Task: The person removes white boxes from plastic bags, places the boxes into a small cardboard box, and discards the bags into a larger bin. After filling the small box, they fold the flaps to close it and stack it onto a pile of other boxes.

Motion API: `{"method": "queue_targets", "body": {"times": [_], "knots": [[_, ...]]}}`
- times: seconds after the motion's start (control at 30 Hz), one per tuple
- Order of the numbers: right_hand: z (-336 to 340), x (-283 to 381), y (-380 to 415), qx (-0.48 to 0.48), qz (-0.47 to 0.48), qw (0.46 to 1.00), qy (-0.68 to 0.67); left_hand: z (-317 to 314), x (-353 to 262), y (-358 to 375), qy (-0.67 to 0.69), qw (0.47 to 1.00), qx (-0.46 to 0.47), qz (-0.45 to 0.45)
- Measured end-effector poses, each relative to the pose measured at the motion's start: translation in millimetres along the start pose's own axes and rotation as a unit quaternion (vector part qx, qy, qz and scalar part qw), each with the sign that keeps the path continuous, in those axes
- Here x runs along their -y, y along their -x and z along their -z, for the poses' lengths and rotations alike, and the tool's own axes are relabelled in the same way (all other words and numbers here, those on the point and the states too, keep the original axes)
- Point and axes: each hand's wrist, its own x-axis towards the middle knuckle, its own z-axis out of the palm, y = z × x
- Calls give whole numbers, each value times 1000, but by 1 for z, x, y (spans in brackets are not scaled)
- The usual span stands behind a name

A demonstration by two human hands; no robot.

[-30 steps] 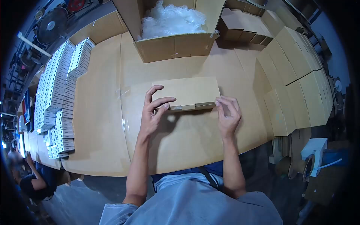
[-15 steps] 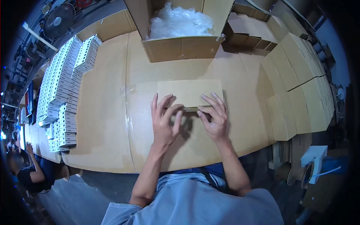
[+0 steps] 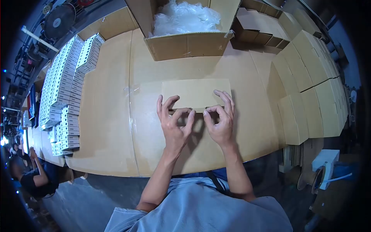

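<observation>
A small brown cardboard box (image 3: 196, 92) lies on the cardboard-covered table in front of me, its plain lid facing up. My left hand (image 3: 176, 121) grips the left part of its near edge, thumb and index finger close together at the lid's front. On the other side, my right hand (image 3: 220, 119) holds the right part of that edge in the same way. The remaining fingers of both hands curl over the box's left and right ends. A thin dark gap shows along the lid's front edge, while the front face is partly hidden by my fingers.
A large open carton (image 3: 187, 46) with clear plastic bags (image 3: 187, 19) stands at the back. Stacked white small boxes (image 3: 63, 87) line the left side. Closed brown boxes (image 3: 309, 96) are piled at the right. Another person (image 3: 36, 174) is at far left.
The lid's front edge has come down over the box's near side, narrowing the gap. My thumbs have moved up to the edge, and my left hand has shifted slightly right.
</observation>
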Motion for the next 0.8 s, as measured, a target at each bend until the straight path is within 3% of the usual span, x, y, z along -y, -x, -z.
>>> {"method": "queue_targets", "body": {"times": [0.33,0.43,0.53,0.67,0.8], "knots": [[-4,-5,0,-32,12,999,-18,-5,1,-5,7,1000,-1,22],[12,-6,-6,4,19,1000,-10,5,12,-10,45,999,16,22],[28,-26,-21,68,51,996,2,23,22,-34,162,980,102,61],[42,-29,-61,155,67,985,27,24,36,-68,19,971,199,-135],[30,-46,-73,205,67,976,24,7,43,-62,14,981,165,-105]]}}
